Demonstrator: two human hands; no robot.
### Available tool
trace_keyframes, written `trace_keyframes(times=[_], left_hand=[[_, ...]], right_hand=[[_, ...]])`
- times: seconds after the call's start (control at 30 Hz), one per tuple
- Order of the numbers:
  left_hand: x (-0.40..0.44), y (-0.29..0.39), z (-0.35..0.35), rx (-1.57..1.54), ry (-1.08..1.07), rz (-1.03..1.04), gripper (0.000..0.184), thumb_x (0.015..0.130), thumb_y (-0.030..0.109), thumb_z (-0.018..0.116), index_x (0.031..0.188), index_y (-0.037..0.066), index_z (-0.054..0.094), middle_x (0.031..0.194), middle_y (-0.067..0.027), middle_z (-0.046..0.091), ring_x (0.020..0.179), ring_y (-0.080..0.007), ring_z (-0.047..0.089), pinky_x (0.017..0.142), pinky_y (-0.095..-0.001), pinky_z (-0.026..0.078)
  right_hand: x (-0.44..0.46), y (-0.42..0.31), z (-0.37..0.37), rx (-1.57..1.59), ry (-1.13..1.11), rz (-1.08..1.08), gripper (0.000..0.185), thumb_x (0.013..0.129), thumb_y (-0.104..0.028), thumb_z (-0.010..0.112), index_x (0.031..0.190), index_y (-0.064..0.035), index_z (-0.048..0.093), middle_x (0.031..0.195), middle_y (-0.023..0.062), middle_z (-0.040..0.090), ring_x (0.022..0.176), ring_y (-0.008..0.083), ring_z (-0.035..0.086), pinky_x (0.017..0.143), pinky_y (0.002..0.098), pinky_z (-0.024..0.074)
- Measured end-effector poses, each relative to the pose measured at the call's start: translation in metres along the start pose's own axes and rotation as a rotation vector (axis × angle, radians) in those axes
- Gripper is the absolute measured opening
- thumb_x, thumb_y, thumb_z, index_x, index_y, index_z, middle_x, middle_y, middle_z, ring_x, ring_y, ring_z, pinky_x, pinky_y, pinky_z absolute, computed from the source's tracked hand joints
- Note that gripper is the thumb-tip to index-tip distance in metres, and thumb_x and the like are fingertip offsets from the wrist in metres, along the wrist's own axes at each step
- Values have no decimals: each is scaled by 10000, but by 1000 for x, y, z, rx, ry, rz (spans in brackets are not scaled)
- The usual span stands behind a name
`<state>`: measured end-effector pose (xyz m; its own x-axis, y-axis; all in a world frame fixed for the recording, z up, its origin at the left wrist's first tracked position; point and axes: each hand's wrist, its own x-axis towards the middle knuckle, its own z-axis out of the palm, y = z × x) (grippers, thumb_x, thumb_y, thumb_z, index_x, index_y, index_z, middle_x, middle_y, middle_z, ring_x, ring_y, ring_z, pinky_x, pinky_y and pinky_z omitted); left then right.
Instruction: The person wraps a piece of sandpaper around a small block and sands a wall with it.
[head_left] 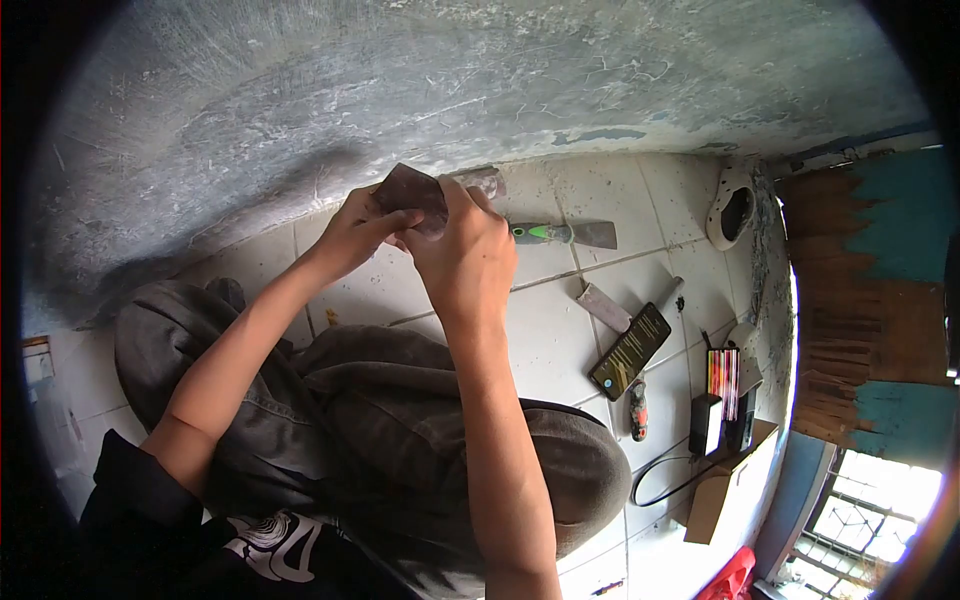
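Observation:
A dark reddish-brown piece, like a folded sheet of sandpaper (415, 195), is held up between both hands in front of the grey scraped wall (480, 85). My left hand (358, 232) grips its left and lower edge, the thumb lying across its face. My right hand (465, 240) pinches its right edge with curled fingers. A scraper with a green and grey handle (545, 233) lies on the floor just right of my right hand, its metal blade pointing right. Behind the right hand, another pale reddish piece (488, 183) rests by the wall's foot.
On the tiled floor (530, 300) to the right lie a phone (630, 352), a red-and-black handled tool (639, 410), a black cable (650, 480), a cardboard box (708, 503) and a colourful pack (723, 372). A white clog (733, 208) stands near the corner. My crossed legs fill the lower middle.

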<state>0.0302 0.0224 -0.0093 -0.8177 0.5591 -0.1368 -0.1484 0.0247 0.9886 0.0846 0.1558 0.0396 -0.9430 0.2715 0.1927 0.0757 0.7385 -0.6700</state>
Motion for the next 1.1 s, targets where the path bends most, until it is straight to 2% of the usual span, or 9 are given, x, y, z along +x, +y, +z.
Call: trace_keyframes(times=[0.03, 0.1, 0.2, 0.5, 0.7, 0.77, 0.83, 0.9, 1.1], left_hand=[[0, 0, 0, 1, 1, 0, 282, 863, 190, 582, 1047, -24, 579, 903, -76, 646, 784, -123, 616, 683, -279, 514], [-1, 2, 1, -74, -3, -47, 300, 842, 212, 617, 1062, 11, 585, 916, -24, 633, 826, -81, 570, 728, -259, 451], [-2, 7, 4, -48, 33, -31, 305, 839, 219, 621, 1062, 14, 587, 907, -23, 634, 810, -79, 567, 715, -257, 447], [-3, 14, 7, -22, 110, -109, 218, 822, 204, 618, 956, 32, 622, 858, -38, 642, 776, -98, 591, 711, -260, 463], [-1, 14, 4, -54, 57, -133, 240, 837, 226, 591, 974, 31, 614, 881, -42, 638, 794, -103, 591, 745, -295, 479], [-2, 15, 4, -72, 48, -140, 248, 842, 233, 581, 983, 32, 611, 892, -39, 635, 810, -104, 589, 754, -303, 477], [-2, 15, 3, -89, 38, -147, 255, 847, 240, 571, 993, 34, 608, 903, -37, 632, 827, -106, 587, 762, -311, 475], [-1, 12, 2, -89, 30, -149, 322, 850, 266, 553, 1070, 33, 578, 955, -44, 635, 826, -118, 597, 720, -307, 498], [-1, 8, 1, -144, 18, -156, 308, 856, 284, 554, 1034, 37, 599, 945, -37, 629, 830, -98, 590, 716, -305, 495]], right_hand=[[0, 0, 0, 4, -12, 11, 511, 553, -169, 795, 1014, -34, 619, 904, 135, 643, 805, 311, 636, 674, 368, 503], [0, 0, -1, 7, -26, 21, 510, 557, -173, 793, 1017, -36, 619, 910, 135, 644, 805, 311, 637, 676, 368, 503], [-1, 2, -1, 11, -41, -35, 538, 589, -149, 768, 1062, -1, 558, 922, 158, 612, 782, 333, 626, 625, 394, 502], [0, 2, -1, 24, -22, -32, 540, 593, -150, 760, 1069, 15, 566, 906, 165, 614, 770, 337, 625, 624, 395, 503], [0, 4, 1, 48, -1, -49, 480, 637, -116, 702, 1081, 4, 562, 913, 164, 616, 777, 343, 624, 636, 401, 505], [0, 3, 1, 62, 41, -40, 433, 617, -114, 720, 1015, 12, 606, 896, 173, 648, 807, 316, 644, 695, 354, 506], [0, 4, 2, 72, 53, -50, 430, 619, -109, 720, 1016, 9, 605, 895, 171, 650, 804, 312, 646, 693, 351, 506], [0, 5, 3, 84, 64, -60, 428, 621, -104, 720, 1017, 6, 603, 893, 168, 651, 800, 308, 648, 692, 348, 507], [1, 3, 2, 114, 67, -53, 429, 628, -110, 724, 1023, 1, 601, 879, 163, 656, 792, 293, 652, 691, 339, 507]])
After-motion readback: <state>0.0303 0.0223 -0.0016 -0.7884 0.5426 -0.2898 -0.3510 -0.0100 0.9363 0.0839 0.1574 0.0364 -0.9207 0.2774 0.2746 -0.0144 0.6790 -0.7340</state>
